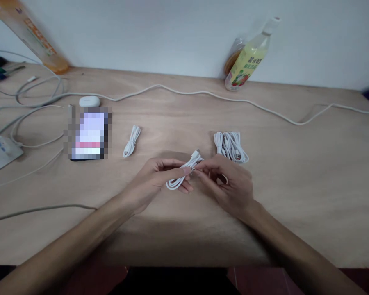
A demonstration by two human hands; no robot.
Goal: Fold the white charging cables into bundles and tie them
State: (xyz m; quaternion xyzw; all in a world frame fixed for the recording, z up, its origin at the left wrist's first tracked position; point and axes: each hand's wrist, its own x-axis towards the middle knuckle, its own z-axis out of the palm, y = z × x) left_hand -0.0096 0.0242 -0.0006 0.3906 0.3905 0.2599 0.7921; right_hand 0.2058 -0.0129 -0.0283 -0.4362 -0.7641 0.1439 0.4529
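A folded bundle of white cable (pixel 176 182) is held above the middle of the wooden table. My left hand (pixel 160 176) grips it with the thumb on top and fingers beneath. The thumb and index finger of my right hand (pixel 226 180) pinch at the bundle's middle, near a small tie; the exact part is too small to tell. A white plug end points up and away at the top of the bundle. Another white cable bundle (pixel 131 141) lies to the left. Several more bundles (pixel 232 146) lie together just beyond my right hand.
A blurred-out phone (pixel 90 135) and a white case (pixel 89 101) lie at the left, near loose cables and a power strip (pixel 3 153). A long white cable (pixel 203 92) crosses the back. Two bottles (pixel 247 61) (pixel 49 53) stand by the wall.
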